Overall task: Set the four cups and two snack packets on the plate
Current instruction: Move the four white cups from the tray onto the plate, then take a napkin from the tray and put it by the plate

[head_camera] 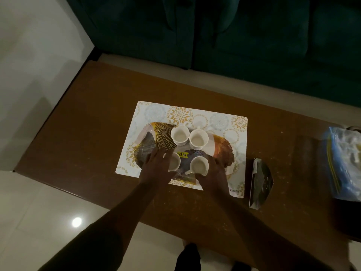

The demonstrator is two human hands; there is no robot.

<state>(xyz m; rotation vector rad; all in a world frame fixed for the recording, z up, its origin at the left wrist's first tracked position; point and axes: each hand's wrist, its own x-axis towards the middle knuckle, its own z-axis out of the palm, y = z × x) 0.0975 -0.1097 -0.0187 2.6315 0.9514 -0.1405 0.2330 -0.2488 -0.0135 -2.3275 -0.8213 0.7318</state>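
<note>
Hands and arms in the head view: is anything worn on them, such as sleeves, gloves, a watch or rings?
Both are bare. The left hand and right hand show no gloves, and the forearms no sleeves or watch. In this dim light the fingers are too small to rule out a ring.

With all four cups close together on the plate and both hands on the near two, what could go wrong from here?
1. The four cups stand tightly grouped; releasing the left hand from the near-left cup could knock the far-left cup.
2. The right hand holds the near-right cup near the plate front edge; it might tip off.
3. Little plate room remains for the dark packet.
</note>
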